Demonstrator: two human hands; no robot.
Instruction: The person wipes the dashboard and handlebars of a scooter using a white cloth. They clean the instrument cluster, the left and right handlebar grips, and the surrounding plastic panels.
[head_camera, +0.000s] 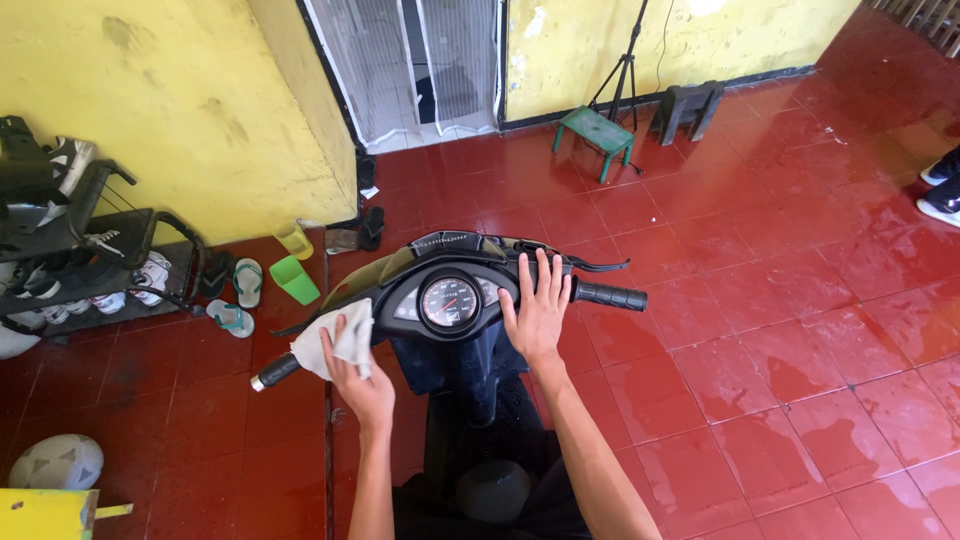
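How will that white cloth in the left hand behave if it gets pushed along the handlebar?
The white cloth bunches and folds in the left hand, so it is probably limp and should drape over the handlebar curves. It looks thin and light, likely to slide and crumple rather than hold shape. A loose corner might snag.

Home porch or front terrace, we judge. We note glossy red floor tiles (760, 270), wet in patches, and scuffed yellow walls (180, 100) around a doorway hung with a white mesh curtain (420, 60). A black shoe rack (90, 260) holds sneakers; sandals (240, 295) lie beside it. A small green stool (597, 130) stands near the wall. A scooter (450, 300) stands parked on the tiles.
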